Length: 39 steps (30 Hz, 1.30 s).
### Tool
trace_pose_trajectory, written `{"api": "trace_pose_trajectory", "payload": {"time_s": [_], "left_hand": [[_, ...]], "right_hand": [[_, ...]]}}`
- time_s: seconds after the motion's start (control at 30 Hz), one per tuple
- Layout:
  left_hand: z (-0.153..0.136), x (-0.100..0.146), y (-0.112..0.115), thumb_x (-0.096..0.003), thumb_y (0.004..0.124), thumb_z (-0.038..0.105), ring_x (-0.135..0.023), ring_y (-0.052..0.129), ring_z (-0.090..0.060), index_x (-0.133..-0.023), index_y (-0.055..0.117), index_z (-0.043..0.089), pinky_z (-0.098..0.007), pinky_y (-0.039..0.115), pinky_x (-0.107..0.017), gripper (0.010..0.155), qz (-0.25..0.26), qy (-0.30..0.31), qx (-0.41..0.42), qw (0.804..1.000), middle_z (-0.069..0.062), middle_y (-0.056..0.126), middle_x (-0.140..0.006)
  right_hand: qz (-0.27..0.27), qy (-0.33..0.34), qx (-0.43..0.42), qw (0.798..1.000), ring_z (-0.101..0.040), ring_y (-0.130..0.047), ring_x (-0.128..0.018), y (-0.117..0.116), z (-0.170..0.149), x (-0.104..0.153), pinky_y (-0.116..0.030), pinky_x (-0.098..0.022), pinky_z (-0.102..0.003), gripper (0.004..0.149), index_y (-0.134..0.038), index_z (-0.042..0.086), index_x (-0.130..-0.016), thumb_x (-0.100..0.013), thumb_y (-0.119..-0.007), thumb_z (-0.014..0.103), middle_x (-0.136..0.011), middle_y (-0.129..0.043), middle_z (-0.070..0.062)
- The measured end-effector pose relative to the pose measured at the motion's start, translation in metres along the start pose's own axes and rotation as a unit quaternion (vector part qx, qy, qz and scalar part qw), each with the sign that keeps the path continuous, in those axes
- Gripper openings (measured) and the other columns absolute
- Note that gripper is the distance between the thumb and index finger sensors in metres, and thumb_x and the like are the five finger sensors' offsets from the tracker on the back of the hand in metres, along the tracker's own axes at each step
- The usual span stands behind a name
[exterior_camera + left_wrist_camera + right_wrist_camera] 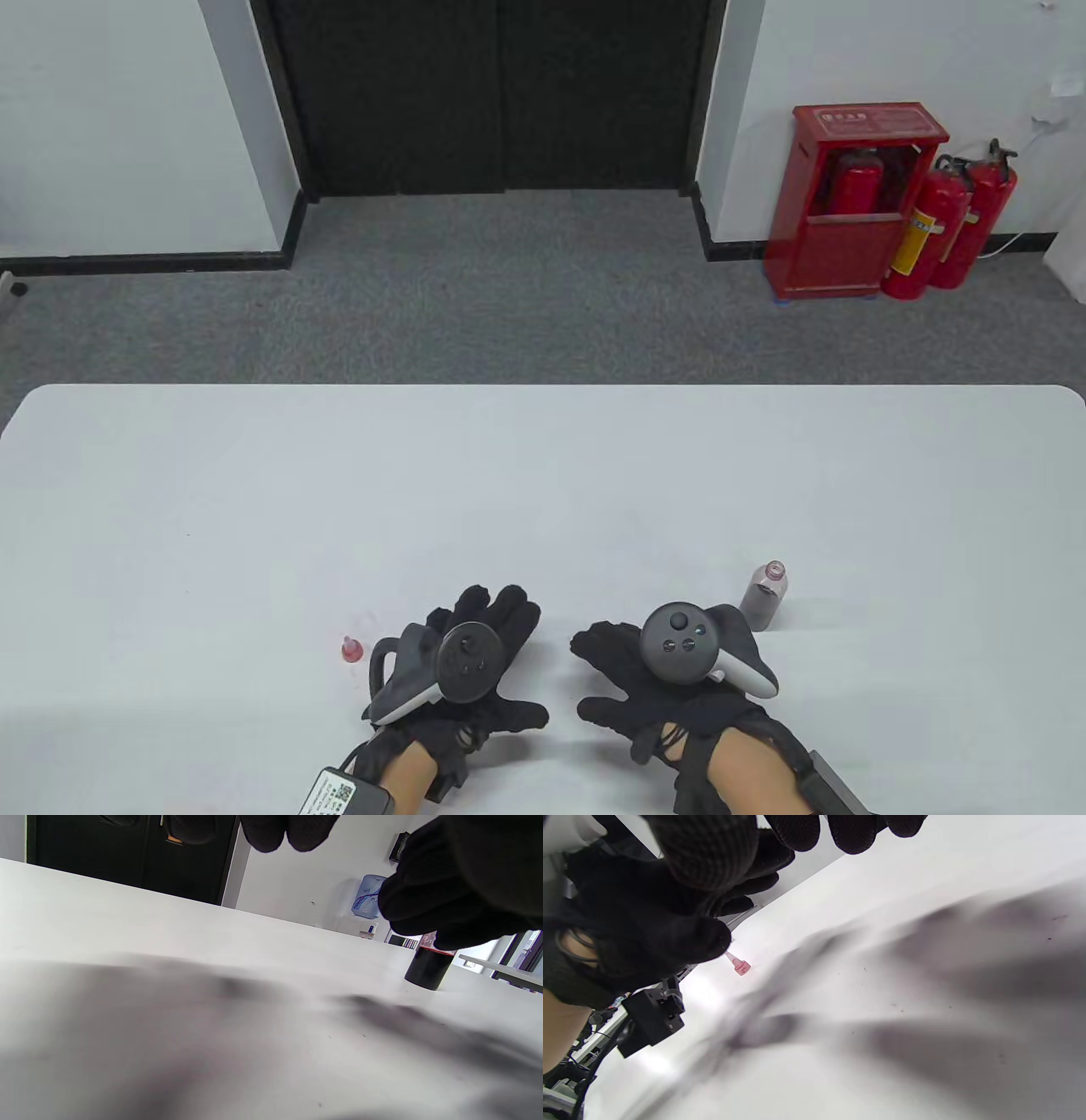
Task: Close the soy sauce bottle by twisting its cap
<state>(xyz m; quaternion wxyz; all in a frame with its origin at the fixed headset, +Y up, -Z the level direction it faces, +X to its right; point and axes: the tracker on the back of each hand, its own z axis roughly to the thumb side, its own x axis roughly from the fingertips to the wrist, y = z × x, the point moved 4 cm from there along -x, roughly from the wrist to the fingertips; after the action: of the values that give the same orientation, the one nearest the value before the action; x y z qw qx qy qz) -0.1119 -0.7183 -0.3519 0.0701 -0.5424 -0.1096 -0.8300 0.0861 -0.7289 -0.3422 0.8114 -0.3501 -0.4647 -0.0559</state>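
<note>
Right now both hands lie flat on the white table (543,475), fingers spread, holding nothing. Left hand (462,671) is just beside the small red cap (351,649), which stands on the table to its left. Right hand (670,679) is near the soy sauce bottle (765,596), which stands upright just past it, and its top looks open, though that is hard to tell.

Nothing can be read for certain. The red cabinet (857,204) carries pale characters along its top, too small to make out. The blue wall dispenser (367,897) bears a blurred dark word.
</note>
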Motion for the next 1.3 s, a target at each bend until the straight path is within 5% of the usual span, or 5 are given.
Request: {"api": "trace_pose_trajectory", "payload": {"time_s": [0.9,1.2,1.3], "left_hand": [[-0.007,-0.001,0.004,-0.0206,0.086,0.075,-0.118,0.052,-0.038,-0.112,0.051,0.038,-0.066,0.047,-0.076,0.104,-0.003,-0.007,0.025,1.000,0.011,0.052,-0.125],[-0.010,0.001,-0.001,-0.0211,0.086,0.075,-0.117,0.055,-0.038,-0.111,0.054,0.038,-0.066,0.048,-0.075,0.102,0.008,-0.007,0.035,0.999,0.011,0.056,-0.123],[-0.011,0.002,-0.003,-0.0214,0.085,0.075,-0.117,0.055,-0.038,-0.111,0.054,0.038,-0.066,0.048,-0.075,0.101,0.011,-0.009,0.037,0.999,0.011,0.057,-0.123]], "right_hand": [[-0.014,0.001,-0.016,1.000,-0.051,-0.033,-0.107,0.006,0.000,0.003,-0.040,-0.067,-0.072,0.079,-0.045,0.024,-0.111,-0.043,-0.075,0.052,-0.121,-0.039,-0.017],[-0.203,0.011,-0.030,0.979,-0.036,-0.007,-0.107,0.066,-0.002,0.036,-0.020,-0.071,-0.059,0.083,-0.035,0.029,-0.111,-0.043,-0.078,0.049,-0.121,-0.014,-0.005],[-0.252,-0.018,-0.038,0.967,-0.032,0.003,-0.104,0.088,-0.025,0.049,-0.012,-0.068,-0.059,0.087,-0.032,0.040,-0.108,-0.041,-0.088,0.041,-0.119,-0.003,0.001]]}}
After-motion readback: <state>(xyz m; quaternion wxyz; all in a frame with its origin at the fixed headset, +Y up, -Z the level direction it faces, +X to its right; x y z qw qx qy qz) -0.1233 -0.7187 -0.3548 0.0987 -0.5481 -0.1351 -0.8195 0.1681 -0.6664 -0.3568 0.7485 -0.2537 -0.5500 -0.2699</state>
